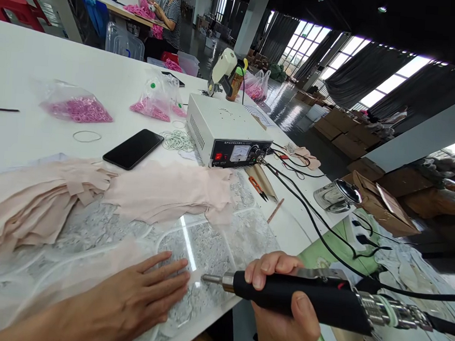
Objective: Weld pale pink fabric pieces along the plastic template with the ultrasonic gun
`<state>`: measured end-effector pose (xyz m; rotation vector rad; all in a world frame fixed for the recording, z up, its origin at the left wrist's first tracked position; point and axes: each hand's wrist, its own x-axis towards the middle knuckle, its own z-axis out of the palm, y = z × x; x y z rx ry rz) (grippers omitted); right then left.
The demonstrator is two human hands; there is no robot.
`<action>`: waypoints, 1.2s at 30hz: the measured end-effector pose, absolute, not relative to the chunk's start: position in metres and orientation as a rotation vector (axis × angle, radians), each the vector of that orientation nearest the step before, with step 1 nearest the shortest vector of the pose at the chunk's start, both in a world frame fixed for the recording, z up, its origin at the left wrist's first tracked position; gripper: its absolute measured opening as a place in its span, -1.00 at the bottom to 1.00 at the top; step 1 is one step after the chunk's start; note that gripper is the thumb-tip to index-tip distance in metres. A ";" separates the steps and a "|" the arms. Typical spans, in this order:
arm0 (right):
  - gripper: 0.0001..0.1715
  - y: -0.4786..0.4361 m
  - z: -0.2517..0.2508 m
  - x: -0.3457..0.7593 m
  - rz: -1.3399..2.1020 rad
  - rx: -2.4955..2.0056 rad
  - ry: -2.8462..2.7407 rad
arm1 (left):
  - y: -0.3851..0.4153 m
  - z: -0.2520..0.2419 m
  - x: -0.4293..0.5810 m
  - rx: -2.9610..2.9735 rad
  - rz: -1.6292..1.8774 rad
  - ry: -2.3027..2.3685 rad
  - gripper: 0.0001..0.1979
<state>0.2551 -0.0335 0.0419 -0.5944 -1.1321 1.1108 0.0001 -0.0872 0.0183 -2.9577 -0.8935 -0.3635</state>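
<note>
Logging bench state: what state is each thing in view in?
left hand: open, palm down
right hand: closed around handheld tool
handheld tool: held, tip toward left hand
control box: cabled; power unclear
phone: flat, screen dark
orange snips: lying down; blades unclear
left fabric pile: fanned out

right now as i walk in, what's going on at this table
A person's right hand grips a black handheld tool, its metal tip pointing toward the left hand, which lies palm down over a marble-patterned mat. Whether the tip touches the mat is hard to tell. Beyond them lie pale pink fabric pieces, a black smartphone and a white control box.
</note>
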 end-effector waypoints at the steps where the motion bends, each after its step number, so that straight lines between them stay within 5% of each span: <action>1: -0.74 -0.033 0.043 0.255 1.123 -0.593 -1.117 | -0.087 0.018 0.000 -2.965 -0.335 -0.897 -0.56; 36: -0.82 -0.031 0.043 0.242 1.146 -0.525 -1.155 | -0.089 0.020 0.002 -3.004 -0.314 -0.945 -0.52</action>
